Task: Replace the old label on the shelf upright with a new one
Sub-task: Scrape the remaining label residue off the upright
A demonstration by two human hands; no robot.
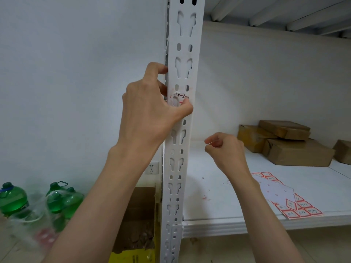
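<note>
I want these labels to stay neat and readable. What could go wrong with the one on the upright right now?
The label lies over a slot in the upright, so pressing there with the left hand thumb may dent or tear it. The thumb also covers its lower edge, so a skewed or creased edge could go unnoticed. The label sheet lies at the shelf front edge and could get knocked off.
</note>
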